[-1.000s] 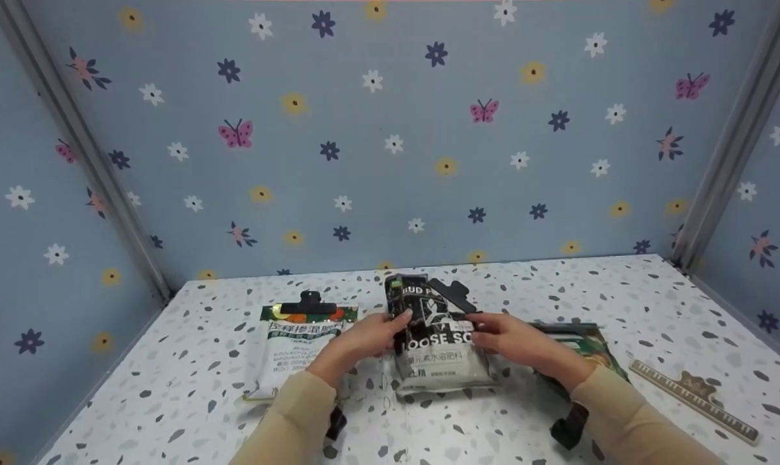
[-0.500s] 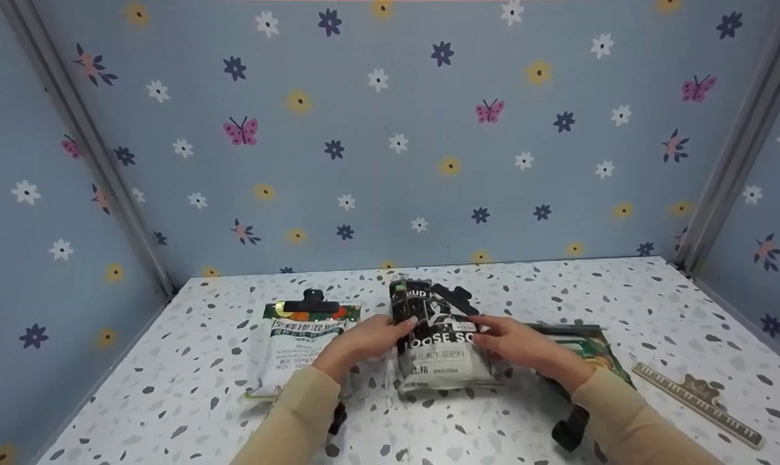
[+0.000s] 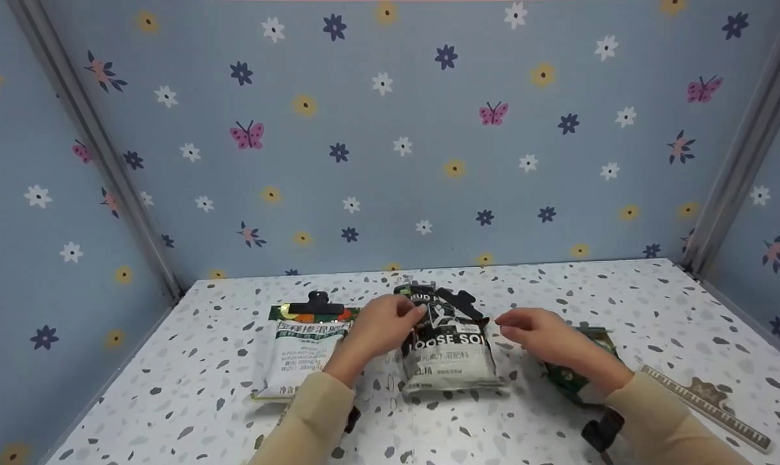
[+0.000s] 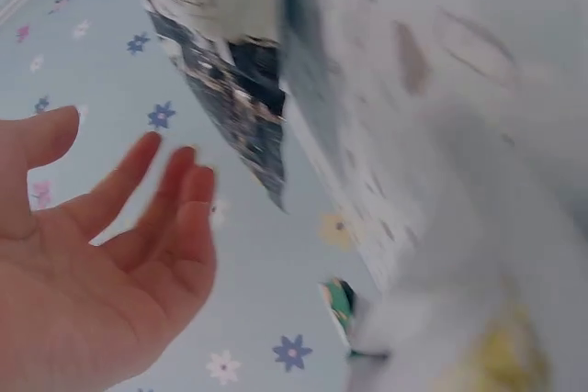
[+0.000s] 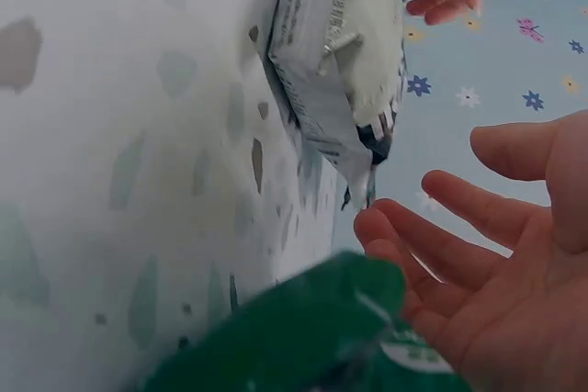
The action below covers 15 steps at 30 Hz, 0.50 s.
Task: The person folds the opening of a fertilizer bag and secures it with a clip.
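Observation:
A black-and-white soil bag (image 3: 451, 365) lies in the middle of the table, a black clip (image 3: 462, 303) slanting across its upper right corner. Over the bag's upper left edge hovers my left hand (image 3: 384, 326); the left wrist view shows its fingers loosely bent and apart from the bag. My right hand (image 3: 538, 332) is just off the bag's right side, fingers relaxed and holding nothing. In the right wrist view the fingertips (image 5: 372, 227) come close to a bag corner; whether they touch it there, I cannot tell.
To the left lies a white bag (image 3: 305, 355) with a black clip (image 3: 316, 305) on its top. A green bag (image 3: 567, 381) sits partly under my right forearm. A brown ruler (image 3: 713, 407) with a wavy-edged ornament lies far right. A flowered blue wall (image 3: 390, 187) stands behind the table.
Both hands have let go of the soil bag's sides. The left hand has risen over its upper left edge; the right has drawn away to the right. The bag's top has settled lower.

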Each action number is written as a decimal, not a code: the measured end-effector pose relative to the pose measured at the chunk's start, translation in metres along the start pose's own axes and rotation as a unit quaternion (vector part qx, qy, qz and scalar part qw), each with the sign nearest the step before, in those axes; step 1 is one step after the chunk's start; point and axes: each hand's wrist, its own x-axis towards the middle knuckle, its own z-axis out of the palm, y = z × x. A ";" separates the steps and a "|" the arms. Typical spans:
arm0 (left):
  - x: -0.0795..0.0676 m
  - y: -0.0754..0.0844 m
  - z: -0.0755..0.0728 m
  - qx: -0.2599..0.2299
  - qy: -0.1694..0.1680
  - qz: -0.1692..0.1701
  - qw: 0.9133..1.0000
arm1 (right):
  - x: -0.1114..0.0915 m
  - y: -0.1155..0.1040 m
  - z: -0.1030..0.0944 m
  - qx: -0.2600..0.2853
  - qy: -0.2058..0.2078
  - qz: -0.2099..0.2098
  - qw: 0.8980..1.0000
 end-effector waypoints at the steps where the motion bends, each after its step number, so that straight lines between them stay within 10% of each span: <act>1: 0.001 0.004 0.001 -0.009 0.003 0.007 1.000 | -0.002 0.001 -0.003 -0.004 0.004 0.000 1.000; 15: 0.013 0.057 0.040 -0.092 -0.020 0.067 0.993 | -0.039 0.027 -0.049 0.015 0.039 0.020 0.999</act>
